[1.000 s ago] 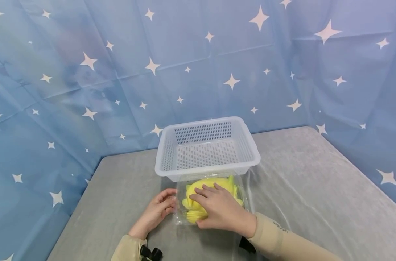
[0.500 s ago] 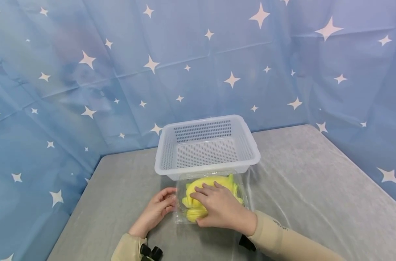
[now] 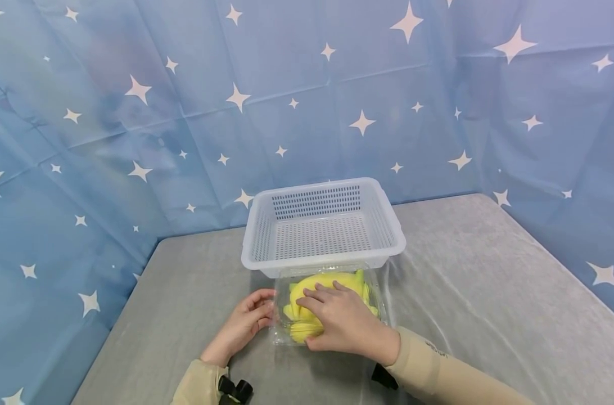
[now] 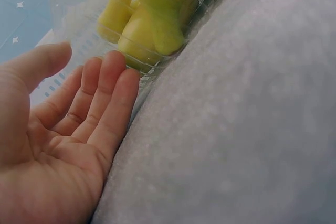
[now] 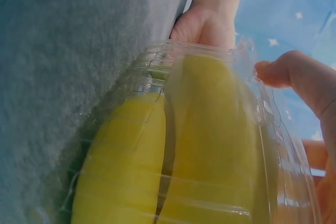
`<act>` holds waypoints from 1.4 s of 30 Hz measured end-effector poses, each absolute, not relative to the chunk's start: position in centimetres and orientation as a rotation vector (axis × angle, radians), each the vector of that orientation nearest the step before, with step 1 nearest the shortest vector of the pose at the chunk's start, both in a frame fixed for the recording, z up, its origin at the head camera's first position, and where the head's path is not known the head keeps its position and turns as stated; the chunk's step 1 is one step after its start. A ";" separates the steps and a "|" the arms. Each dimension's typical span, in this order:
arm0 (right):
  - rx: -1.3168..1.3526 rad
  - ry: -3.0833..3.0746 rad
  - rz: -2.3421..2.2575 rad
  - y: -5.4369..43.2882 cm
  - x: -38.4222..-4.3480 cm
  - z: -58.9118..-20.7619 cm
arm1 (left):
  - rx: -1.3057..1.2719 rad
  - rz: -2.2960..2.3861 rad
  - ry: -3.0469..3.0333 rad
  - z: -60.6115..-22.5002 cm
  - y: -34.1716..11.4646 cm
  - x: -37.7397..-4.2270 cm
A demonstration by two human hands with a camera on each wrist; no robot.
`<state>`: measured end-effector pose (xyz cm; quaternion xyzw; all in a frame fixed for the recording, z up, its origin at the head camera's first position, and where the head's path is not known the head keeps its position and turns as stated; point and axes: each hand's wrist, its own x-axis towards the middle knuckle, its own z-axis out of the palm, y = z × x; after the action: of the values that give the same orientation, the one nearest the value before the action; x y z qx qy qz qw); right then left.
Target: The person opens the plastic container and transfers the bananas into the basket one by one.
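A clear plastic box (image 3: 281, 339) lies on the grey cloth, holding several yellow banana-like fruits (image 3: 327, 278) with greenish ends. My right hand (image 3: 346, 325) rests over its top, fingers spread; in the right wrist view the thumb (image 5: 299, 77) lies along the lid's edge, with long yellow fruits (image 5: 210, 140) seen through the plastic. At the box's left side is my left hand (image 3: 243, 323). Its fingers, relaxed and slightly bent, have their tips against or very near the box wall in the left wrist view (image 4: 73, 124). The right palm hides part of the fruits.
Just behind the box stands a white perforated plastic basket (image 3: 319, 263) with nothing inside. Grey cloth (image 3: 469, 270) covers the table. A blue star-patterned curtain (image 3: 307, 129) hangs around the back and sides.
Both hands and the box hold practically the same places. Only the head view has shifted slightly.
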<state>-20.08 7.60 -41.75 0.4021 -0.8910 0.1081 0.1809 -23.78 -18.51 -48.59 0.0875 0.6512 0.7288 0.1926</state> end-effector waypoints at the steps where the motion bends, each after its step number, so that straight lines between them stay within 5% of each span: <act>1: 1.136 -2.516 0.304 7.6 -20.1 -41.7 | 0.245 2.046 1.827 -48.6 -18.5 -23.8; 42: 1.144 -2.432 0.321 7.7 -20.0 -41.6 | 0.284 2.054 1.835 -48.7 -18.5 -23.8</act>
<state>-19.98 7.72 -41.63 0.4126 -0.8774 0.1158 0.2156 -23.82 -18.52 -48.75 0.1006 0.6513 0.7290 0.1852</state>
